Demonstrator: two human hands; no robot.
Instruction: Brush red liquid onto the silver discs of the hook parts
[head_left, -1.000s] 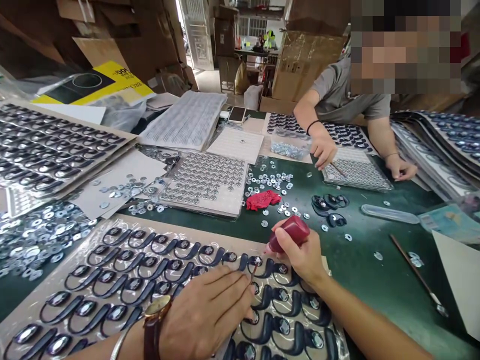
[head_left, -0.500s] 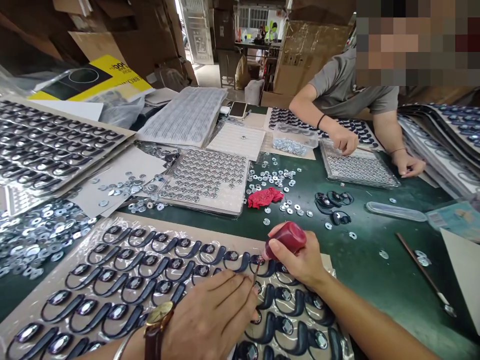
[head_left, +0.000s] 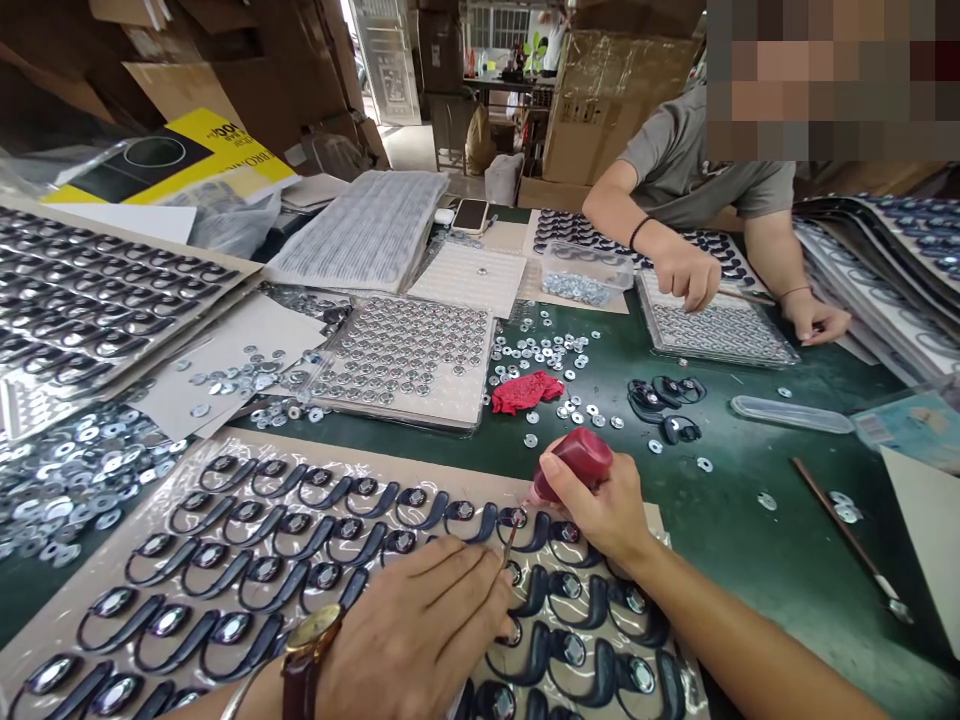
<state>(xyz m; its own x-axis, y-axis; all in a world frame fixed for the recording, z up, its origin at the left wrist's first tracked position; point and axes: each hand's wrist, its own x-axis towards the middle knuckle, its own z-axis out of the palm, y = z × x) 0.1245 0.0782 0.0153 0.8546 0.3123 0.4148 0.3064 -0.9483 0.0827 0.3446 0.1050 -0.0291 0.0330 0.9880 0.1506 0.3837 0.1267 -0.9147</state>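
My right hand (head_left: 611, 510) is wrapped around a dark red squeeze bottle (head_left: 581, 465), tilted with its nozzle end low over a black curved band with a round gem (head_left: 514, 518). My left hand (head_left: 427, 620), with a watch (head_left: 313, 630) on its wrist, lies over the sheet, fingers pressed together. From its fingertips a thin pointed tool (head_left: 509, 545) reaches up to that same gem; most of the tool is hidden by the hand. Rows of such bands with gems cover the plastic-wrapped board (head_left: 255, 440) beneath both hands.
Loose metal washers (head_left: 97, 480) lie at left and mid-table. Ahead are a tray of round metal pieces (head_left: 409, 350), a red cloth (head_left: 526, 391), loose black bands (head_left: 664, 400) and a brown stick (head_left: 847, 535). Across the table, a co-worker's hand (head_left: 686, 270) is over another tray (head_left: 716, 325).
The red bottle has shifted very slightly and its angle has changed a little. Both my hands stay at the same gem. The whole view has moved slightly with my head.
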